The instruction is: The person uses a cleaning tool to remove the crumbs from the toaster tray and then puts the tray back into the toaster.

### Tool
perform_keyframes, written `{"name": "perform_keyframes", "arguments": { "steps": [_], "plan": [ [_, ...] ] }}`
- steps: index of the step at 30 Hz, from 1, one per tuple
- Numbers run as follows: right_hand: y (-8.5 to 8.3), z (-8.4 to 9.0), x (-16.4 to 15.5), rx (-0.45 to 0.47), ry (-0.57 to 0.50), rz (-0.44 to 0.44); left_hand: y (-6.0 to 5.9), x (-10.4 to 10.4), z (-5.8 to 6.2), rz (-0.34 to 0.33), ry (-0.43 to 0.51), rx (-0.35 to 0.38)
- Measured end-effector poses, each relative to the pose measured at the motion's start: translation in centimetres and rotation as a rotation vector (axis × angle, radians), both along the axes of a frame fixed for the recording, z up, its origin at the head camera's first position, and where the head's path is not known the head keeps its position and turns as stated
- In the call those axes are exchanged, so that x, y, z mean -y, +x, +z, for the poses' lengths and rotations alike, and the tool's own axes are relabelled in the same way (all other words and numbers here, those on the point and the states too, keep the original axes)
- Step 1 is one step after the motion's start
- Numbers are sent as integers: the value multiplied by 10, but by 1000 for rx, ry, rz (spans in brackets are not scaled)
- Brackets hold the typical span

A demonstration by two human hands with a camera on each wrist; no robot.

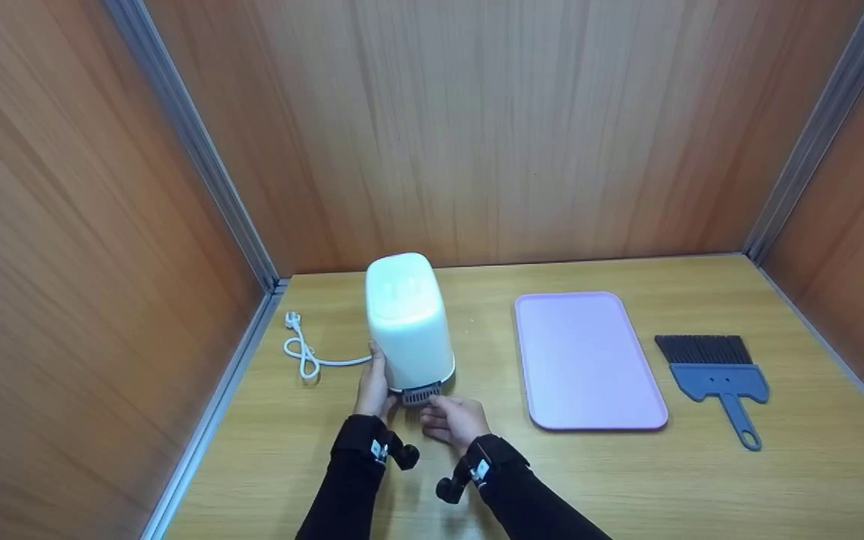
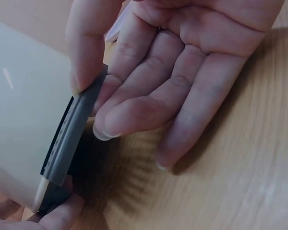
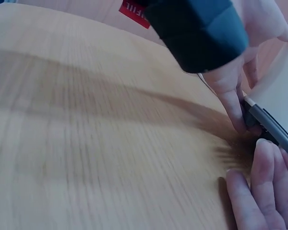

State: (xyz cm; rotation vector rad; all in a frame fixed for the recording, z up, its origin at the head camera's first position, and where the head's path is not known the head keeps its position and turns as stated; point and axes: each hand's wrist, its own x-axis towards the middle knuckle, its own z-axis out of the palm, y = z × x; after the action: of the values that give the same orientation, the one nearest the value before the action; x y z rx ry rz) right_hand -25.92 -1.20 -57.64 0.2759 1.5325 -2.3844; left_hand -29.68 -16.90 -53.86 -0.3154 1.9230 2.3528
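Observation:
A white rounded household appliance (image 1: 408, 322) stands left of centre on the table, its kind not plain from here. A dark grey slotted piece (image 1: 418, 395) juts from its near bottom edge. My left hand (image 1: 373, 388) holds the appliance low on its left side, some fingers under the base. With thumb and forefinger, my right hand (image 1: 462, 421) pinches the right end of the slotted piece; its other fingers are loosely bent. The left wrist view shows this slotted piece (image 2: 74, 132) edge-on, close against the white body. In the right wrist view, the piece (image 3: 273, 127) lies between both hands.
A white power cord with a plug (image 1: 301, 349) lies left of the appliance. To the right is a pink tray (image 1: 589, 364), and beyond it a blue brush (image 1: 721, 386) with black bristles. Wood-grain panels (image 1: 507, 135) enclose the table at the back and sides.

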Motion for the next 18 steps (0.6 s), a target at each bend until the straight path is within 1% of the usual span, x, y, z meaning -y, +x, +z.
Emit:
{"name": "perform_keyframes", "arguments": {
  "steps": [4, 10, 18],
  "plan": [
    [2, 1, 1, 11, -13, -6, 0, 0, -1, 1, 3, -2],
    [5, 4, 2, 34, -1, 3, -1, 2, -3, -9, 28, -8],
    [7, 2, -1, 28, 11, 26, 0, 1, -2, -18, 4, -18]
  ]
}}
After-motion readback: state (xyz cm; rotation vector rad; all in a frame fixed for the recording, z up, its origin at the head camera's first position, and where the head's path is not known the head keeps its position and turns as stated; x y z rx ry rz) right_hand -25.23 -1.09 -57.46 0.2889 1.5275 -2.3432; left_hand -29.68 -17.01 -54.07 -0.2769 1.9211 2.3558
